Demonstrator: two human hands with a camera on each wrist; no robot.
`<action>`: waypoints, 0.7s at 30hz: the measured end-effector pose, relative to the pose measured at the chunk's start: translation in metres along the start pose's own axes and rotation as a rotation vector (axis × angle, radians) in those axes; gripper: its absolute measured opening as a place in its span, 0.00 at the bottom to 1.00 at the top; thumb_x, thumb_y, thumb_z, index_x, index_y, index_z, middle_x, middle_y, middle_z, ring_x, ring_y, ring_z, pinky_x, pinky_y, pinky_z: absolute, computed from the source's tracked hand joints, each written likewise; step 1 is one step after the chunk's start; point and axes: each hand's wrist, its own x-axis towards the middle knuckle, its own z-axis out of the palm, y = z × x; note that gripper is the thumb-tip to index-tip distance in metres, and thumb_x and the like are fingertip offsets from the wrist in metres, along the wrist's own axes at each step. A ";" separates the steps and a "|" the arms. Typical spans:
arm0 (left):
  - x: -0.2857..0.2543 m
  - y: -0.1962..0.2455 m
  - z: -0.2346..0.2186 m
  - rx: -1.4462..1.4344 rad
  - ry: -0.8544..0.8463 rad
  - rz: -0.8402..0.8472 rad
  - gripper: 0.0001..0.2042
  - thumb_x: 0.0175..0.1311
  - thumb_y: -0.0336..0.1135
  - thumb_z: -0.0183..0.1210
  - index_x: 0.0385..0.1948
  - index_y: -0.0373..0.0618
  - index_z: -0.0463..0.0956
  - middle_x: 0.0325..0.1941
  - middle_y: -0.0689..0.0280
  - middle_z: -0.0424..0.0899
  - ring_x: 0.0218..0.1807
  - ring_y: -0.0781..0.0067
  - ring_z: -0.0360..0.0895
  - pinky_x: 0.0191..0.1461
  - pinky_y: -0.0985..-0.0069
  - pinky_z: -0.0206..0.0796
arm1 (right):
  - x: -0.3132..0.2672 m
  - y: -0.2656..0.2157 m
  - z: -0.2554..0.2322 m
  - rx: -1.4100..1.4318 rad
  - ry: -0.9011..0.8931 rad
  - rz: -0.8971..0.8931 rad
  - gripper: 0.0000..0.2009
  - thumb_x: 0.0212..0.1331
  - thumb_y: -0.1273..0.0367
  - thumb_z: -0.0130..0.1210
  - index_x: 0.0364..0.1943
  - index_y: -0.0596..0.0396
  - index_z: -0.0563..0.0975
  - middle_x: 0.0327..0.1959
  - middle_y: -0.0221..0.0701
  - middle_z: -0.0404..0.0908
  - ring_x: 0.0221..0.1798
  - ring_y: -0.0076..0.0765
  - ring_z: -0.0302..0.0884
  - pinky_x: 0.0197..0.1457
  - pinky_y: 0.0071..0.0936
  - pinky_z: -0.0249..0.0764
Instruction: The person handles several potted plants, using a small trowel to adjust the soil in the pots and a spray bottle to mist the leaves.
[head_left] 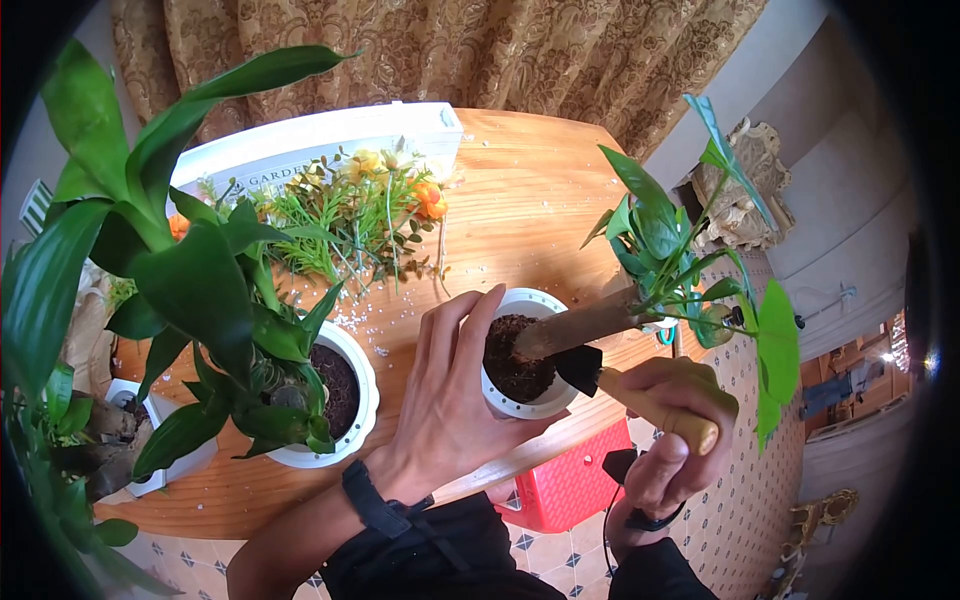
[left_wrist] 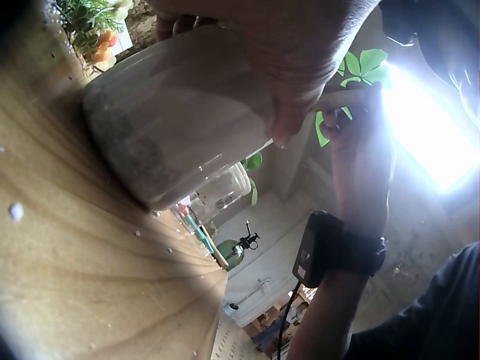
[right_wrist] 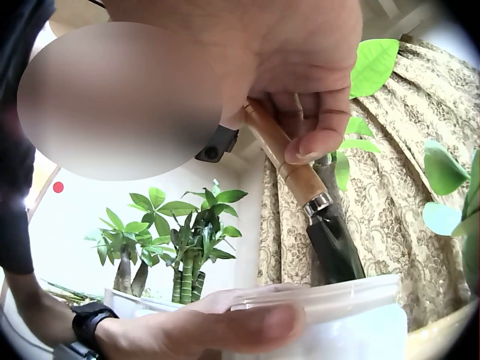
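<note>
A white pot (head_left: pixel 537 409) with dark soil (head_left: pixel 512 345) stands near the table's front edge. From its soil a thick-trunked plant (head_left: pixel 585 328) leans right, with green leaves at its top. My left hand (head_left: pixel 445 400) holds the pot, fingers along its far left side and thumb round the near side. The thumb (left_wrist: pixel 289 120) shows against the pot wall in the left wrist view. My right hand (head_left: pixel 685 410) grips the wooden handle of a small trowel (right_wrist: pixel 304 180). Its black blade (head_left: pixel 578 369) points down inside the rim, beside the trunk; the blade's tip is hidden.
Left of the pot stands a white planter (head_left: pixel 365 400) with tall leafy stalks. Artificial flowers (head_left: pixel 370 215) lie before a long white box (head_left: pixel 320 140). White granules (head_left: pixel 370 330) dot the wooden table. A spray bottle (left_wrist: pixel 231 251) and clear jar (left_wrist: pixel 221 191) stand beyond. A red stool (head_left: pixel 570 480) is below.
</note>
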 end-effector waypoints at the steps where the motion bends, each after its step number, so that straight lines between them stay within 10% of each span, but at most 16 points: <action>1: 0.000 0.000 0.000 0.004 -0.003 0.001 0.55 0.39 0.44 0.84 0.71 0.35 0.58 0.64 0.48 0.65 0.66 0.43 0.67 0.68 0.52 0.66 | 0.000 0.000 -0.001 -0.001 -0.010 -0.014 0.25 0.79 0.49 0.39 0.44 0.63 0.69 0.35 0.48 0.81 0.30 0.33 0.72 0.28 0.24 0.71; 18: -0.003 -0.002 0.001 -0.061 -0.003 0.084 0.58 0.39 0.42 0.82 0.75 0.37 0.53 0.69 0.45 0.63 0.70 0.40 0.66 0.72 0.52 0.64 | 0.000 0.002 -0.008 -0.012 0.025 -0.015 0.26 0.79 0.49 0.40 0.45 0.64 0.70 0.35 0.47 0.81 0.30 0.32 0.73 0.29 0.25 0.71; 21: -0.003 0.000 0.000 -0.027 0.008 0.062 0.59 0.37 0.44 0.84 0.74 0.37 0.55 0.67 0.46 0.64 0.68 0.41 0.67 0.71 0.52 0.65 | 0.000 0.004 -0.004 0.134 0.077 0.051 0.22 0.74 0.52 0.54 0.47 0.62 0.75 0.37 0.46 0.86 0.37 0.49 0.86 0.40 0.38 0.81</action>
